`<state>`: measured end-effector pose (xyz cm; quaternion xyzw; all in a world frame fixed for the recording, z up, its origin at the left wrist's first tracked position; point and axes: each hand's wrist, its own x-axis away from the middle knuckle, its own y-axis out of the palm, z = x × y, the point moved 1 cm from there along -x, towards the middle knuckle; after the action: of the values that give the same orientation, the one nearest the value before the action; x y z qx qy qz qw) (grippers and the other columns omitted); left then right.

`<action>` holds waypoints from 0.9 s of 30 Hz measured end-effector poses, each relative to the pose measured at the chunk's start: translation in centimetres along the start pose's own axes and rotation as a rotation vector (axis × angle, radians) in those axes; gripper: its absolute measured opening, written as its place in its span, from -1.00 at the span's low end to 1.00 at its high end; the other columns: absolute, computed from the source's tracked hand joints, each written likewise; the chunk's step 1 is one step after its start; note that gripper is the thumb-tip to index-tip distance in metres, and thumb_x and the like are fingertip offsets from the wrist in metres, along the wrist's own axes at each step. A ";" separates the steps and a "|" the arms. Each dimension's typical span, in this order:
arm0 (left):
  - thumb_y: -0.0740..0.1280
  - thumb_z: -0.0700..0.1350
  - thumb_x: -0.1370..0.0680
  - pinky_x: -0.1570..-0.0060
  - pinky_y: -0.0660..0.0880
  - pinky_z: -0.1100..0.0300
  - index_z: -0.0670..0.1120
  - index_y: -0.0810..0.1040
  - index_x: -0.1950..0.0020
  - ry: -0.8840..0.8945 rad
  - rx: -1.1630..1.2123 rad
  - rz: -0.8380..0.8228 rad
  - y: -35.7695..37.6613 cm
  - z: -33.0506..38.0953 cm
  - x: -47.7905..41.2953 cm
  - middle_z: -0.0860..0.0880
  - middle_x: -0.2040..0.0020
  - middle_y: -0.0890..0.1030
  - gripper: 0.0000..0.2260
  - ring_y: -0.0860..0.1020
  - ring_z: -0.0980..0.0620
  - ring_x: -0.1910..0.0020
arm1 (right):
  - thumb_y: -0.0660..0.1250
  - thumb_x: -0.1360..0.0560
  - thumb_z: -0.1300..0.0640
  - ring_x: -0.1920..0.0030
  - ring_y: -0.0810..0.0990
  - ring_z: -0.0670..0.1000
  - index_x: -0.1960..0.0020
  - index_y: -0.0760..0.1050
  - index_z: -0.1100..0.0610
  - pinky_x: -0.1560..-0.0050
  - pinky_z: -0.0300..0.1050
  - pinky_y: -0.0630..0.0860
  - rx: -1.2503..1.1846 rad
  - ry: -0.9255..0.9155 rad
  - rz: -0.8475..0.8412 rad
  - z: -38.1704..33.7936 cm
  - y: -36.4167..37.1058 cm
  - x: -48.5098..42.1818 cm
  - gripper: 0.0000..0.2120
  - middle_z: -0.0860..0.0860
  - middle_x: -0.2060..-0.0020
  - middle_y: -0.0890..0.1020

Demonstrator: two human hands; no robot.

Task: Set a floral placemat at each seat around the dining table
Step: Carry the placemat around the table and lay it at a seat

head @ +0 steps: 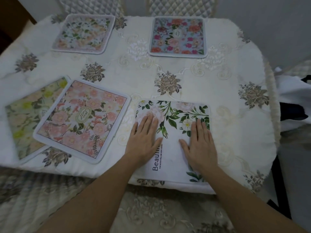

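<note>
A white placemat (173,148) with green leaves, white flowers and black lettering lies at the table's near edge. My left hand (144,138) and my right hand (200,143) rest flat on it, palms down, fingers spread, holding nothing. To the left, a pink floral placemat (82,120) lies skewed, overlapping a yellow-green floral placemat (23,118). At the far side lie a pale floral placemat (82,33) and a blue placemat with red and pink flowers (178,37).
The dining table (235,91) wears a white embroidered cloth with brown rose motifs. Two quilted chair backs (181,6) stand behind the far edge. A rope-trimmed chair (272,101) with white and dark fabric stands at the right.
</note>
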<state>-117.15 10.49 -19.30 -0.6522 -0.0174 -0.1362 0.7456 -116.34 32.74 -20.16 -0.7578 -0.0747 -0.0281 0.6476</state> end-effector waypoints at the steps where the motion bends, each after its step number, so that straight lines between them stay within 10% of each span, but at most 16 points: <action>1: -0.16 0.29 -0.63 -0.55 -0.15 -0.07 0.06 -0.26 -0.59 -0.007 0.011 -0.002 -0.4 0.0 0.2 0.04 -0.60 -0.26 -0.38 -0.30 0.05 -0.56 | -0.14 -0.59 -0.33 -0.59 -0.08 0.10 -0.60 -0.11 0.15 -0.56 0.08 -0.02 0.010 0.000 -0.003 -0.2 -0.5 0.0 -0.24 0.13 -0.59 -0.02; 13: 0.03 0.22 -0.63 -0.53 0.05 -0.06 0.02 0.04 -0.60 -0.190 -0.022 0.063 -7.9 -9.6 7.1 -0.02 -0.61 0.09 -0.42 0.04 -0.04 -0.58 | -0.07 -0.58 -0.30 -0.44 0.33 0.20 -0.52 0.23 0.10 -0.43 0.21 0.25 0.034 -0.136 0.039 -10.8 -6.1 -1.1 -0.32 0.18 -0.43 0.39; 27: 0.17 0.17 -0.60 -0.43 0.28 -0.08 -0.03 0.28 -0.52 -0.113 -0.029 0.148 -9.5 -30.1 6.0 -0.07 -0.51 0.34 -0.47 0.28 -0.09 -0.49 | -0.01 -0.59 -0.22 -0.42 0.37 0.19 -0.50 0.26 0.14 -0.41 0.17 0.32 0.075 -0.020 0.039 -26.4 -3.2 -2.5 -0.38 0.18 -0.40 0.44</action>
<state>-118.07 -21.11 -13.38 -0.6692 -0.0091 -0.0439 0.7417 -117.87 7.02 -13.15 -0.7347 -0.0676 -0.0051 0.6750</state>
